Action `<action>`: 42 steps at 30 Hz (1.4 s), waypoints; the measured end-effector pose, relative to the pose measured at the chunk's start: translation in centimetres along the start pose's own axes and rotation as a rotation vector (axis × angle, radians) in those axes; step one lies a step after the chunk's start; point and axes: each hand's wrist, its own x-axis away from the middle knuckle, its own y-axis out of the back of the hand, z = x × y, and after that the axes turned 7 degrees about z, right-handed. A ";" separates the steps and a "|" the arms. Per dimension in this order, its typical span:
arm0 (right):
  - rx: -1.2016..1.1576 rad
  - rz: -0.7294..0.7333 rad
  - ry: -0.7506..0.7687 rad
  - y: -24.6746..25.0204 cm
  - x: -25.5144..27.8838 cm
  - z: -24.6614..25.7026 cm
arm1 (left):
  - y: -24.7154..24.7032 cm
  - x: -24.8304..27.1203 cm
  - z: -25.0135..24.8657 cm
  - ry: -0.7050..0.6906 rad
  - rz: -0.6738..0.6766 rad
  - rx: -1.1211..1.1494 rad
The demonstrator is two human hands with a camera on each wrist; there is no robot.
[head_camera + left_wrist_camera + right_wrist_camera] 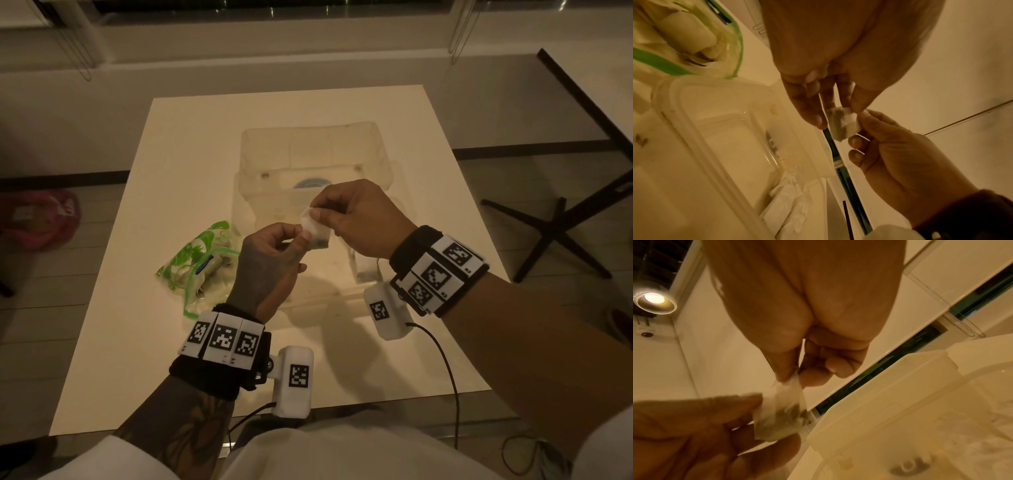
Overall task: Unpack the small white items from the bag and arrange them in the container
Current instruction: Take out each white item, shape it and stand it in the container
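A small white sachet (313,228) with dark bits inside hangs between both hands above the clear plastic container (329,295). My left hand (301,236) pinches its lower left edge, and my right hand (317,212) pinches its top corner. The wrist views show the same sachet (842,123) (781,415) held by the left hand (838,112) and the right hand (795,378). A green-printed zip bag (202,263) with more white items lies open on the table, left of the container. A few white sachets (789,203) lie inside the container (715,129).
The container's lid (311,150) stands raised at its far side. The white table (137,359) has bare surface at the front and left. A black table base (555,222) stands on the floor to the right, a red bag (41,219) to the left.
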 end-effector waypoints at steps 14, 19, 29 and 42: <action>-0.090 0.079 -0.018 1.6 0.2 0.1 | -0.4 -0.1 -0.9 0.118 0.294 0.182; -0.051 0.091 -0.040 1.7 0.4 0.1 | -0.7 -0.3 -1.0 0.098 0.288 0.060; -0.105 0.024 -0.112 2.6 0.8 0.1 | -0.9 -0.8 -0.1 0.154 0.165 0.118; 0.010 0.107 -0.090 1.7 0.3 -0.1 | -1.4 -1.0 -0.2 0.214 0.304 0.185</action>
